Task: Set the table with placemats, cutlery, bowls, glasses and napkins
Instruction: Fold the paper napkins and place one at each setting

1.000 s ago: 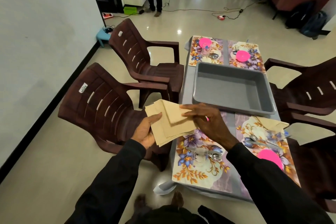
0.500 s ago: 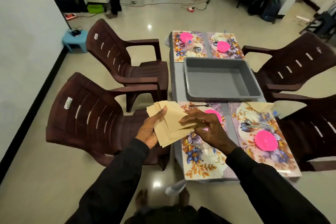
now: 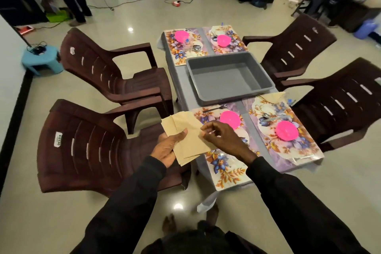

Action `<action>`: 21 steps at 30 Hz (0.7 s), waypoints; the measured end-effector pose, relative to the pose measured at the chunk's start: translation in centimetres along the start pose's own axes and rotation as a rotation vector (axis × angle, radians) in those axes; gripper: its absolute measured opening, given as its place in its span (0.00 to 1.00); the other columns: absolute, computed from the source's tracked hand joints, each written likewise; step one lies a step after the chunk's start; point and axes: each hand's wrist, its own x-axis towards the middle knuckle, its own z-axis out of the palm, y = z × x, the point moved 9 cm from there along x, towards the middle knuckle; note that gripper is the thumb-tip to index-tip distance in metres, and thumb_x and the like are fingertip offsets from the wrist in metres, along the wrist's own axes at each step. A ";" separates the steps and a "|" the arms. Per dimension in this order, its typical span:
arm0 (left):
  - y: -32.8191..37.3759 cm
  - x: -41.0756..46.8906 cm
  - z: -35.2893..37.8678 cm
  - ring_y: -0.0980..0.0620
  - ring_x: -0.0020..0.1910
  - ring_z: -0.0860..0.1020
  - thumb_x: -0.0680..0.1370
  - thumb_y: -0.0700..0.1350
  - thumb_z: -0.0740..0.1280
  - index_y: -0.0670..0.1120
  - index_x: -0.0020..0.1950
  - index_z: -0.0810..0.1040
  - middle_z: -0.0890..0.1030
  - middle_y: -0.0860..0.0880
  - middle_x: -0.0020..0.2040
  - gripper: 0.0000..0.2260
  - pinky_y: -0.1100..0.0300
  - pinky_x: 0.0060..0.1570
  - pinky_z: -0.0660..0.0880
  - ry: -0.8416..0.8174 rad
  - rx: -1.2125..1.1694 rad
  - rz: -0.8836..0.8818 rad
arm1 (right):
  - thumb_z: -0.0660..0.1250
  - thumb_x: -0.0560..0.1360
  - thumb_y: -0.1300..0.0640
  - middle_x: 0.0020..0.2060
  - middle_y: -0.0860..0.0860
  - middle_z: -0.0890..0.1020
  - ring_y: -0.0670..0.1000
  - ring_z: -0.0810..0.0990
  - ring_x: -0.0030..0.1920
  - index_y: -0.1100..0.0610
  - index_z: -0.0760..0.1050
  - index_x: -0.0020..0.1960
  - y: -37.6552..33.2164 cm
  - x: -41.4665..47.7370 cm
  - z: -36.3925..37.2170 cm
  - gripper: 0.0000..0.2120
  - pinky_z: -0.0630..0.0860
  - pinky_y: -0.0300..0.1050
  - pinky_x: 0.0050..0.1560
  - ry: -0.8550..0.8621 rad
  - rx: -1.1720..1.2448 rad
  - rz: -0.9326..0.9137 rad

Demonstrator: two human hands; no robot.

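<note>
Napkins (image 3: 185, 136) lie fanned in your left hand (image 3: 168, 148), thumb clamped on top, while your right hand (image 3: 222, 138) pinches the top sheet's edge. Beyond your grip, mats (image 3: 226, 173), bowls (image 3: 229, 119) and a fork (image 3: 215, 108) are laid; only one napkin (image 3: 273, 97) looks placed.

1. Shiny cream tile floor (image 3: 144, 12) caught light glare way beyond the fingers (image 3: 214, 130).
2. Two dark brown plastic chairs (image 3: 92, 146) sat left of the fingers, two more chairs (image 3: 346, 99) off to the right.
3. White wall (image 3: 8, 72) with black skirting ran far left, blue stool (image 3: 41, 60) beside it.
</note>
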 end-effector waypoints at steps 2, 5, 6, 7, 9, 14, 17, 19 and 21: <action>-0.7 0.1 -0.1 0.39 0.61 0.82 0.78 0.32 0.70 0.39 0.67 0.78 0.84 0.38 0.61 0.17 0.43 0.54 0.83 0.002 0.016 -0.027 | 0.73 0.76 0.47 0.48 0.45 0.82 0.40 0.80 0.44 0.53 0.79 0.58 1.2 0.1 1.2 0.14 0.77 0.40 0.46 -0.095 0.043 0.098; -1.6 0.4 -0.3 0.38 0.61 0.82 0.78 0.32 0.70 0.39 0.68 0.77 0.83 0.38 0.62 0.18 0.42 0.54 0.83 0.000 0.030 -0.054 | 0.76 0.75 0.50 0.42 0.49 0.83 0.40 0.79 0.39 0.52 0.80 0.54 2.5 0.2 1.7 0.11 0.75 0.38 0.41 -0.140 0.157 0.185; -1.8 0.4 -0.3 0.39 0.61 0.83 0.78 0.32 0.70 0.39 0.68 0.77 0.83 0.38 0.62 0.18 0.42 0.53 0.83 -0.001 0.036 -0.062 | 0.76 0.74 0.51 0.41 0.51 0.83 0.42 0.79 0.39 0.52 0.81 0.53 2.8 0.3 1.7 0.10 0.75 0.39 0.41 -0.149 0.174 0.191; -2.0 0.4 -0.2 0.39 0.60 0.83 0.78 0.33 0.70 0.40 0.67 0.78 0.84 0.38 0.61 0.18 0.42 0.53 0.83 -0.004 0.048 -0.071 | 0.76 0.74 0.53 0.42 0.53 0.85 0.44 0.81 0.40 0.52 0.81 0.51 3.1 0.4 1.5 0.07 0.76 0.40 0.43 -0.158 0.183 0.193; -2.5 0.7 0.1 0.40 0.60 0.83 0.78 0.33 0.70 0.41 0.67 0.78 0.84 0.39 0.62 0.18 0.42 0.55 0.82 -0.008 0.076 -0.084 | 0.76 0.74 0.55 0.45 0.49 0.85 0.43 0.82 0.44 0.52 0.82 0.48 3.4 0.5 0.9 0.04 0.78 0.39 0.47 -0.183 0.172 0.192; -3.7 1.4 2.1 0.40 0.62 0.82 0.79 0.33 0.69 0.40 0.70 0.76 0.83 0.39 0.63 0.19 0.42 0.59 0.81 -0.030 0.088 -0.092 | 0.75 0.74 0.60 0.46 0.52 0.86 0.48 0.84 0.46 0.58 0.83 0.50 3.6 1.3 -1.7 0.05 0.80 0.39 0.50 -0.186 0.092 0.178; -4.0 1.8 3.3 0.41 0.63 0.81 0.80 0.34 0.68 0.41 0.71 0.76 0.83 0.39 0.64 0.19 0.44 0.57 0.82 -0.035 0.073 -0.065 | 0.75 0.75 0.61 0.44 0.50 0.85 0.46 0.83 0.45 0.57 0.83 0.49 3.9 1.6 -4.9 0.04 0.78 0.36 0.46 -0.145 0.052 0.169; -4.2 2.1 3.7 0.42 0.64 0.81 0.80 0.34 0.68 0.42 0.70 0.76 0.83 0.40 0.64 0.18 0.46 0.53 0.83 -0.010 0.063 -0.036 | 0.74 0.75 0.61 0.43 0.49 0.85 0.44 0.83 0.43 0.58 0.83 0.49 4.6 1.3 -8.1 0.04 0.77 0.33 0.43 -0.091 0.028 0.182; -4.4 2.3 3.7 0.43 0.64 0.81 0.81 0.35 0.68 0.43 0.70 0.76 0.83 0.41 0.64 0.17 0.47 0.52 0.83 0.008 0.044 -0.012 | 0.75 0.75 0.61 0.43 0.49 0.85 0.42 0.83 0.41 0.58 0.83 0.51 5.8 0.4 -11.6 0.06 0.77 0.32 0.41 -0.010 0.048 0.201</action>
